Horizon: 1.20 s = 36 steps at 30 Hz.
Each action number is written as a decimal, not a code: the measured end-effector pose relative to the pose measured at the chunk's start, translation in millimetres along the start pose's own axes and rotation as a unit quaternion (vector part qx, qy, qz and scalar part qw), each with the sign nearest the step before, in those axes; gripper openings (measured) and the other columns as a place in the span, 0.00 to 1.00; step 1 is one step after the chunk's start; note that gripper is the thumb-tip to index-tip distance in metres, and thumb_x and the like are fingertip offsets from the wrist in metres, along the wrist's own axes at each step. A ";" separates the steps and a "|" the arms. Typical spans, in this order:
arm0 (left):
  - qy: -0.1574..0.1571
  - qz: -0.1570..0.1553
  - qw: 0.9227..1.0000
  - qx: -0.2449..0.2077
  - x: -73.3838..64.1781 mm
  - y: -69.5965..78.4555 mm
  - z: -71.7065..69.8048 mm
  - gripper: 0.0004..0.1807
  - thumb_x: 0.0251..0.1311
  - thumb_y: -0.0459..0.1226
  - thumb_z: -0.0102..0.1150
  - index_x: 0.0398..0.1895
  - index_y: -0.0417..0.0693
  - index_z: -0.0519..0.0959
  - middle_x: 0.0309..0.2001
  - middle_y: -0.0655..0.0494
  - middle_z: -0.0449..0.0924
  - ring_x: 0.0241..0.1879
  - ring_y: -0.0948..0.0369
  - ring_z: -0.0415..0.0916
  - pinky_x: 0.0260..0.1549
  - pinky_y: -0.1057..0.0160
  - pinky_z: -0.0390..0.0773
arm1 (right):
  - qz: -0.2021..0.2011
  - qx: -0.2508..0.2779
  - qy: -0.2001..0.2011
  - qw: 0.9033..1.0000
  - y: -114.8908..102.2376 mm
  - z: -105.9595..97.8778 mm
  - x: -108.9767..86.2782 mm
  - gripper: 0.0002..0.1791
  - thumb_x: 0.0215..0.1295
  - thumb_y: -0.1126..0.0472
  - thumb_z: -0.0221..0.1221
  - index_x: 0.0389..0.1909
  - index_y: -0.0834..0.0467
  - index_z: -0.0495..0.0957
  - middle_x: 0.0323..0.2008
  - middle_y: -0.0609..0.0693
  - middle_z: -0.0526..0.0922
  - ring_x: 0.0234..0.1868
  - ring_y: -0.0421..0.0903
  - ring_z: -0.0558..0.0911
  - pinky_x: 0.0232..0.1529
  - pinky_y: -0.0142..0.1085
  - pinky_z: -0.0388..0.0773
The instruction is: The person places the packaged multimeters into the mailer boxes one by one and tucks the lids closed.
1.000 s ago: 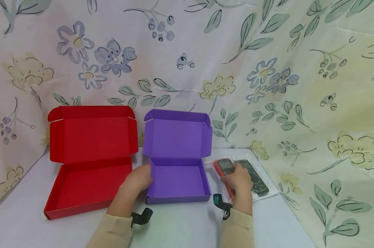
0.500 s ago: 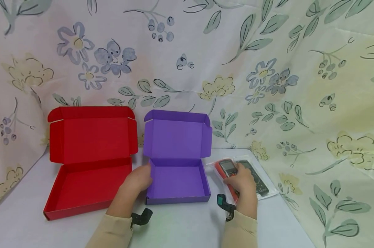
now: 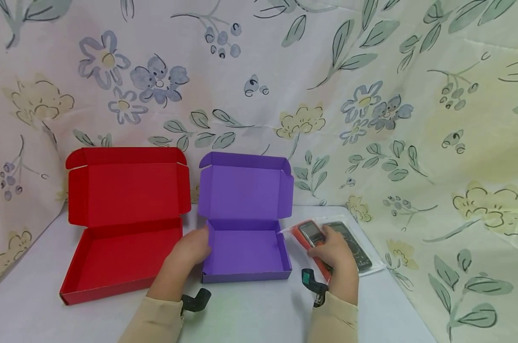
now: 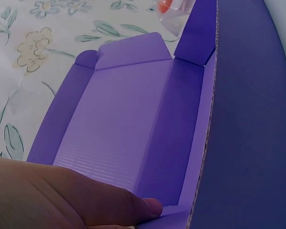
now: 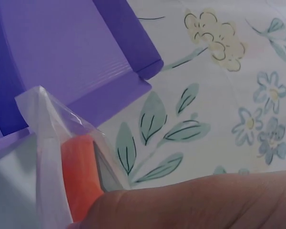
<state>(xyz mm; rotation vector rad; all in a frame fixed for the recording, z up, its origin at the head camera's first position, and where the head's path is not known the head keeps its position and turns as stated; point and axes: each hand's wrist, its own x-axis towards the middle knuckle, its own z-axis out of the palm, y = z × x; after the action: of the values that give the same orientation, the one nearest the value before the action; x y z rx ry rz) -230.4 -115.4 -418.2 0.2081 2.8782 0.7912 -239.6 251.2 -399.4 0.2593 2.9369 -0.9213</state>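
Note:
My right hand (image 3: 336, 247) grips an orange-cased multimeter (image 3: 307, 233) in a clear plastic bag, with the thumb across its near side. In the right wrist view the orange case (image 5: 81, 174) shows through the bag, and the bag's corner overlaps the purple box. A dark multimeter (image 3: 356, 250) in its own clear bag lies just right of that hand. At the left side of the open purple box (image 3: 247, 276), my left hand (image 3: 192, 247) pinches the side wall. Its thumb lies over the wall in the left wrist view; the other fingers are mostly hidden.
A larger red box (image 3: 126, 281), lid raised, stands to the left of the purple one. Both lids lean back near a floral cloth (image 3: 241, 124) hanging behind. The white table (image 3: 250, 314) ends along a slanting edge on the right.
My right hand has shifted slightly right and toward me. The orange multimeter has turned, its top end now leaning further left toward the purple box. My left hand has stayed put.

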 end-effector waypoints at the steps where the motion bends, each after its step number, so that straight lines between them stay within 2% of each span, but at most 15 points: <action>1: 0.000 0.001 1.000 0.000 0.1 -0.1 0.1 0.32 0.66 0.26 0.50 0.74 0.27 0.59 0.51 0.38 0.80 0.40 0.50 0.75 0.45 0.46 0.79 | -0.003 -0.001 -0.004 1.000 -0.6 0.0 -0.3 0.52 0.50 0.58 0.73 0.77 0.62 0.61 0.63 0.69 0.71 0.51 0.62 0.75 0.48 0.57 0.78; 8: 0.001 0.000 1.000 -0.002 -0.4 -0.2 0.4 0.32 0.66 0.26 0.49 0.74 0.26 0.59 0.51 0.37 0.80 0.40 0.49 0.75 0.45 0.46 0.79 | -0.020 0.003 -0.029 0.999 -6.8 -0.4 -3.0 0.51 0.47 0.58 0.74 0.75 0.62 0.64 0.52 0.63 0.78 0.43 0.56 0.78 0.40 0.48 0.79; 15: 0.000 -0.003 1.000 -0.009 -0.8 0.5 -0.4 0.33 0.66 0.25 0.49 0.74 0.24 0.58 0.55 0.35 0.79 0.41 0.49 0.75 0.47 0.45 0.79 | -0.018 0.014 -0.054 0.998 -12.5 1.0 -5.5 0.50 0.48 0.59 0.73 0.76 0.58 0.64 0.54 0.62 0.78 0.45 0.56 0.79 0.42 0.49 0.80; 21: -0.001 -0.005 1.000 -0.010 -0.6 0.6 -0.6 0.33 0.66 0.25 0.50 0.74 0.24 0.58 0.54 0.35 0.79 0.41 0.49 0.75 0.47 0.45 0.79 | -0.041 0.013 -0.067 0.997 -18.3 1.9 -7.2 0.50 0.47 0.61 0.73 0.75 0.59 0.65 0.52 0.60 0.80 0.45 0.55 0.79 0.43 0.49 0.80; 28: -0.002 -0.004 1.000 -0.005 -1.4 0.7 -1.0 0.32 0.67 0.26 0.50 0.74 0.25 0.58 0.53 0.36 0.80 0.41 0.49 0.75 0.45 0.46 0.79 | -0.059 0.057 -0.094 0.992 -28.0 2.1 -12.0 0.51 0.43 0.66 0.73 0.74 0.59 0.66 0.52 0.60 0.79 0.44 0.54 0.79 0.41 0.46 0.81; 36: -0.006 -0.009 1.000 -0.010 -3.0 2.4 -2.6 0.33 0.66 0.25 0.51 0.74 0.24 0.58 0.56 0.34 0.78 0.43 0.49 0.76 0.49 0.44 0.79 | -0.082 0.018 -0.093 0.992 -38.1 3.2 -15.0 0.51 0.43 0.64 0.74 0.74 0.58 0.67 0.55 0.59 0.78 0.46 0.53 0.78 0.44 0.48 0.79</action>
<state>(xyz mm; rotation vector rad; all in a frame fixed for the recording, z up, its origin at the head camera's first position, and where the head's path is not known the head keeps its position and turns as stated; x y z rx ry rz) -227.7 -115.1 -414.4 0.1843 2.8567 0.8123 -231.5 216.4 -379.2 -0.0660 2.8032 -0.9612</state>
